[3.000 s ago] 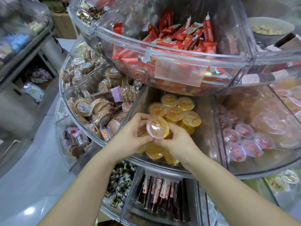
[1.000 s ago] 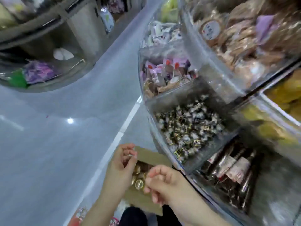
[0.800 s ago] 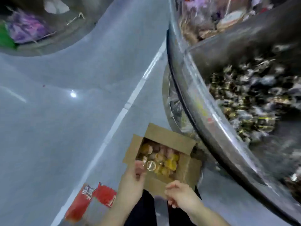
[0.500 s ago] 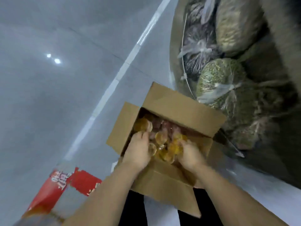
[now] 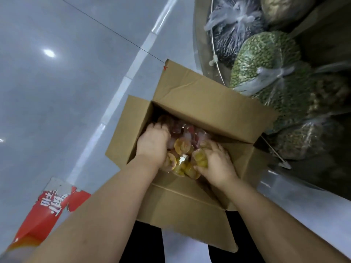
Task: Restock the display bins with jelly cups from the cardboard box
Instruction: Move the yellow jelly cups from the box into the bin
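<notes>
An open brown cardboard box (image 5: 205, 103) stands on the floor below me, its flaps spread out. Inside lie several jelly cups (image 5: 182, 146), yellow ones near me and pink ones farther back. My left hand (image 5: 152, 144) reaches into the left side of the pile, fingers curled down among the cups. My right hand (image 5: 216, 161) is in the right side, fingers and thumb curled round a yellow jelly cup (image 5: 200, 157). The display bins are out of view.
The base of the display stand (image 5: 212, 54) rises at the right, with tied net bags of green and dark goods (image 5: 266, 59) stored under it. A red printed carton (image 5: 47, 211) lies at the lower left. Grey tiled floor (image 5: 57, 92) spreads to the left.
I have turned from the yellow-jelly bin down to the box on the floor. Both hands went into the box, and the right hand has closed round a yellow cup.
</notes>
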A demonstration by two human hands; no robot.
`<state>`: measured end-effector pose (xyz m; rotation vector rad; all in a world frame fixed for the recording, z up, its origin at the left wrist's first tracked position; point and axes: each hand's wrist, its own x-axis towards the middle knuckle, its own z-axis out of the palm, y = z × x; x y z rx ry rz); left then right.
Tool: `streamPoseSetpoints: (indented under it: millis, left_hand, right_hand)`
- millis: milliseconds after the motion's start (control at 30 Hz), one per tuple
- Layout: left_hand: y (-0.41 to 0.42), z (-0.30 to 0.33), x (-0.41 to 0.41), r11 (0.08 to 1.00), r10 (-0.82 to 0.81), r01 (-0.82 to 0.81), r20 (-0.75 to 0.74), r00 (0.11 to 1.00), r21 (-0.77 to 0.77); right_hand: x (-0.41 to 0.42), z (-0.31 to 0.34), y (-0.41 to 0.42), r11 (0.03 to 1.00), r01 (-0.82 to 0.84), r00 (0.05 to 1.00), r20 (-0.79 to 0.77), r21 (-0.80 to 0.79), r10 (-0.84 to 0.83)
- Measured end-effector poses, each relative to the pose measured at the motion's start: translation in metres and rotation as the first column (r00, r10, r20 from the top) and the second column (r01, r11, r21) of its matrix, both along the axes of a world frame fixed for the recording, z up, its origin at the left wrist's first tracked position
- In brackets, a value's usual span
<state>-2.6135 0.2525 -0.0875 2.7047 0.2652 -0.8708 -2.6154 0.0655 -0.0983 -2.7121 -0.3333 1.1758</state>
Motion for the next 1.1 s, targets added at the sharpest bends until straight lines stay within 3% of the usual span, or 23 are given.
streamPoseSetpoints:
  millis: [33, 67, 133, 200, 233, 300, 367, 433, 500, 567, 633, 733, 800, 867, 1100]
  left_hand:
    - [0.002, 0.014, -0.007, 0.977, 0.185, -0.178, 0.053, 0.981, -0.121]
    - [0.003, 0.031, -0.015, 0.897, 0.388, -0.364, 0.053, 0.92, -0.25]
    - [0.003, 0.074, -0.029, 0.55, 0.707, -0.663, -0.139, 0.693, -0.507]
    - [0.002, 0.128, -0.039, 0.116, 0.781, -0.749, -0.406, 0.475, -0.652]
    - [0.002, 0.159, -0.041, -0.053, 0.765, -0.738, -0.502, 0.402, -0.672]
    - [0.004, 0.223, -0.041, -0.233, 0.732, -0.676, -0.583, 0.351, -0.699]
    - [0.006, 0.288, -0.035, -0.303, 0.723, -0.621, -0.599, 0.345, -0.723]
    - [0.01, 0.354, -0.027, -0.287, 0.732, -0.552, -0.551, 0.4, -0.783]
    - [0.014, 0.416, -0.017, -0.2, 0.741, -0.464, -0.443, 0.504, -0.863]
    - [0.015, 0.471, -0.006, -0.116, 0.721, -0.383, -0.343, 0.602, -0.916]
    - [0.013, 0.518, 0.007, -0.015, 0.679, -0.267, -0.206, 0.705, -0.964]
    - [-0.008, 0.569, 0.027, 0.096, 0.62, -0.066, 0.007, 0.785, -0.993]
    - [-0.029, 0.595, 0.04, 0.14, 0.596, 0.035, 0.112, 0.795, -0.99]
    - [-0.052, 0.616, 0.052, 0.166, 0.573, 0.113, 0.19, 0.798, -0.98]
    - [-0.134, 0.655, 0.084, 0.238, 0.435, 0.216, 0.302, 0.848, -0.947]
  right_hand:
    - [0.001, 0.019, 0.005, 0.957, 0.269, 0.959, -0.124, 0.11, -0.255]
    - [0.0, 0.04, 0.011, 0.816, 0.549, 0.821, -0.304, 0.183, -0.484]
    - [-0.002, 0.087, 0.024, 0.455, 0.869, 0.48, -0.557, 0.195, -0.678]
    - [-0.003, 0.14, 0.036, 0.193, 0.968, 0.248, -0.698, 0.158, -0.672]
    - [-0.002, 0.172, 0.042, 0.086, 0.986, 0.166, -0.763, 0.144, -0.625]
    - [-0.001, 0.241, 0.051, -0.063, 0.99, 0.078, -0.871, 0.124, -0.486]
    - [0.0, 0.313, 0.057, -0.132, 0.984, 0.066, -0.936, 0.118, -0.345]
    - [0.003, 0.383, 0.062, -0.179, 0.976, 0.08, -0.97, 0.124, -0.231]
    - [0.008, 0.45, 0.062, -0.205, 0.966, 0.121, -0.975, 0.159, -0.187]
    - [0.013, 0.51, 0.055, -0.162, 0.939, 0.254, -0.931, 0.302, -0.262]
    - [0.02, 0.564, 0.043, -0.024, 0.853, 0.458, -0.77, 0.521, -0.445]
    - [0.031, 0.632, 0.012, 0.3, 0.52, 0.714, -0.214, 0.8, -0.667]
    - [0.04, 0.664, -0.014, 0.471, 0.324, 0.723, 0.107, 0.82, -0.683]
    - [0.05, 0.685, -0.042, 0.533, 0.224, 0.673, 0.266, 0.816, -0.69]
    - [0.076, 0.719, -0.124, 0.632, 0.157, 0.59, 0.44, 0.759, -0.676]
